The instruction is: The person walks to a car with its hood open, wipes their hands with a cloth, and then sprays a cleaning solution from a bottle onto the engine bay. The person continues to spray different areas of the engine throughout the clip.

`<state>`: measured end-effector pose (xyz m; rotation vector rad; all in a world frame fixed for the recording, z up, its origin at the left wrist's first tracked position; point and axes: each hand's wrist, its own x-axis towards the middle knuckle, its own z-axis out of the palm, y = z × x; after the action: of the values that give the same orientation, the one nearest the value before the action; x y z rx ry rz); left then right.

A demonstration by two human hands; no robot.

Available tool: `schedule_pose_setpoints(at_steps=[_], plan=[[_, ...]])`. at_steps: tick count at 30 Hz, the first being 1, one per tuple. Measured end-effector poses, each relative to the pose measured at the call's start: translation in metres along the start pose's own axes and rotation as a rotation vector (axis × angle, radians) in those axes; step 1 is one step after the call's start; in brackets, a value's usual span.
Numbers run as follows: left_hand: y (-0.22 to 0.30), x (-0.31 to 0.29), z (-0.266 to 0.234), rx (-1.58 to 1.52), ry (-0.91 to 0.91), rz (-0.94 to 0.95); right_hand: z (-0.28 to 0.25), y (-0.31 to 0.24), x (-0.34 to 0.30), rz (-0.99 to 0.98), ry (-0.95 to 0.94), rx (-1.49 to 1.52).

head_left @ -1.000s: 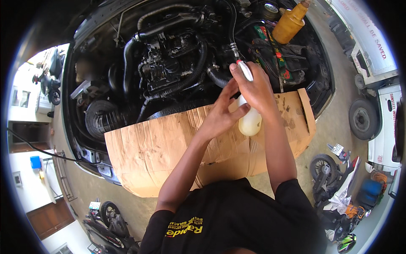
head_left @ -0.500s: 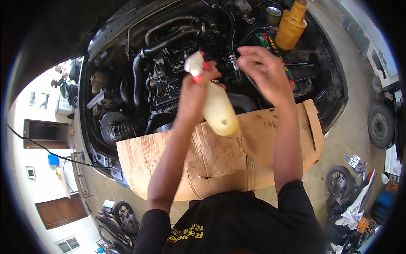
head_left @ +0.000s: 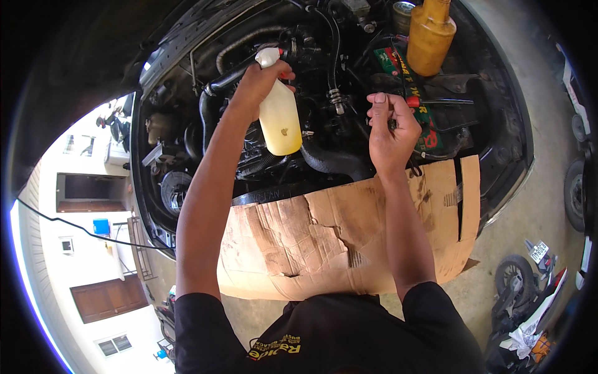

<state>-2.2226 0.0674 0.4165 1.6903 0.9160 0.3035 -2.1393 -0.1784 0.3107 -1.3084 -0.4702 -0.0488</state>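
My left hand (head_left: pixel 258 87) grips a spray bottle (head_left: pixel 281 124) by its neck, just below the white and red trigger head (head_left: pixel 269 57). Pale yellow liquid shows through the bottle, which is tilted over the engine (head_left: pixel 249 143) with its base toward me. My right hand (head_left: pixel 393 124) is raised beside the car battery (head_left: pixel 430 134). Its fingers are curled in and no object shows in them. Behind those fingers lies a thin rod with a red end (head_left: pixel 413 101).
Cardboard (head_left: pixel 349 237) covers the front edge of the engine bay, between me and the engine. A yellow plastic container (head_left: pixel 430 47) stands at the far right. Black hoses (head_left: pixel 336 163) cross the bay. Motorcycles (head_left: pixel 514 280) are parked on the floor behind to the right.
My left hand has carried the spray bottle left and farther over the engine. My right hand has moved down and slightly right, its fingers curling in. The view has shifted a little.
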Motion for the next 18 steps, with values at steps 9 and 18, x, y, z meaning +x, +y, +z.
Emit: schedule_pose_setpoints(at_steps=[9,18], plan=[[0.010,0.049,-0.002,0.158,0.031,-0.025,-0.002,-0.009,0.003,-0.032,0.030,-0.049],[0.022,0.057,0.005,0.242,-0.008,0.057,-0.003,-0.008,0.005,-0.042,0.027,-0.062]])
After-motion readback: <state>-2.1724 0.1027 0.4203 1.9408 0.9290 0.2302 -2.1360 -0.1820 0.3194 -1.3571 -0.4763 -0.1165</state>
